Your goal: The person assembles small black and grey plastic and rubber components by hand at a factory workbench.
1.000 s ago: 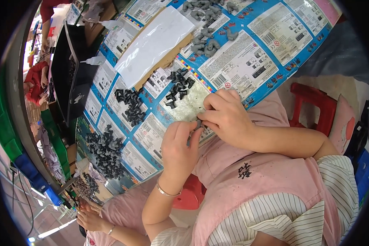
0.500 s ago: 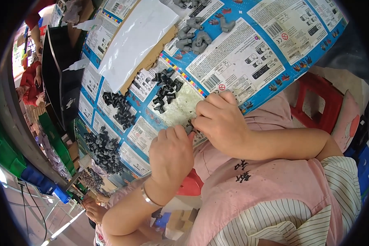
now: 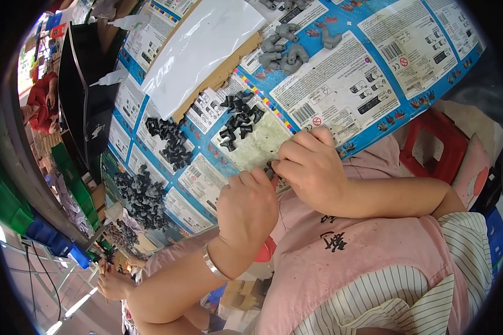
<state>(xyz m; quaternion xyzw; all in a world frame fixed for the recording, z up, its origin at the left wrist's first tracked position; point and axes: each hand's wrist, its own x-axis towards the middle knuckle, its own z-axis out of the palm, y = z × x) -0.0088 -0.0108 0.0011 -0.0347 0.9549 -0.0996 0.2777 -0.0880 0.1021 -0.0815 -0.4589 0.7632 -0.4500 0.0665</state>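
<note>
The left hand [image 3: 247, 207] and the right hand [image 3: 312, 167] are meeting at the near edge of the tabletop [image 3: 374, 72], fingertips drawn together around a small dark plastic part [image 3: 270, 170] that is peeking out between them. Both hands are curling closed on it; how much of the part each one is gripping is hidden by the knuckles. A thin metal bracelet [image 3: 213, 264] is circling the left wrist.

Just beyond the fingertips, a loose pile of small black parts [image 3: 239, 118] is lying on a pale printed sheet. Further to the left, a second black heap [image 3: 170, 142] is sitting on the tabletop, and a larger dark heap [image 3: 141, 193] is spreading near the left edge. Well beyond the hands, a cluster of grey elbow-shaped parts [image 3: 284, 51] is resting on the blue printed cardboard that is covering the tabletop. Beside that cluster, a white plastic sheet [image 3: 202, 49] is lying over a strip of brown cardboard [image 3: 223, 73].

To the right of the right forearm, a red plastic stool [image 3: 430, 146] is standing beside the tabletop. At the far left, green bins [image 3: 5, 196] and blue bins [image 3: 49, 239] are lining a shelf, and another person's hand [image 3: 113, 283] is showing low at the left.
</note>
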